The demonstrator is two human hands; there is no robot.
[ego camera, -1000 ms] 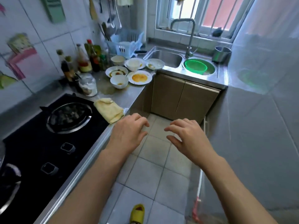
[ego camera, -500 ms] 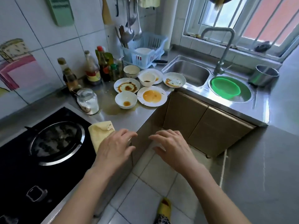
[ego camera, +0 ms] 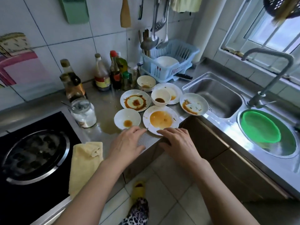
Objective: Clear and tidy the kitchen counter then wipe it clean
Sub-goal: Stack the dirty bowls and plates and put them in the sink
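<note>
Left hand (ego camera: 128, 142) and right hand (ego camera: 176, 140) at frame centre, fingers straight and relaxed, holding nothing — fingertips at the near rim of a sauce-smeared plate (ego camera: 161, 120). Beyond, toward upper centre, more dirty bowls and plates clustered on the steel surface (ego camera: 105, 106). Yellow cloth (ego camera: 85, 161) at lower left beside the stove (ego camera: 35, 153) — sink (ego camera: 215, 96) at right.

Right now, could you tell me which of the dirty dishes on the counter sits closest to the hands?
The plate with the orange sauce pool, at the counter's front edge. The right hand reaches its near rim; the other dishes lie farther back.
</note>
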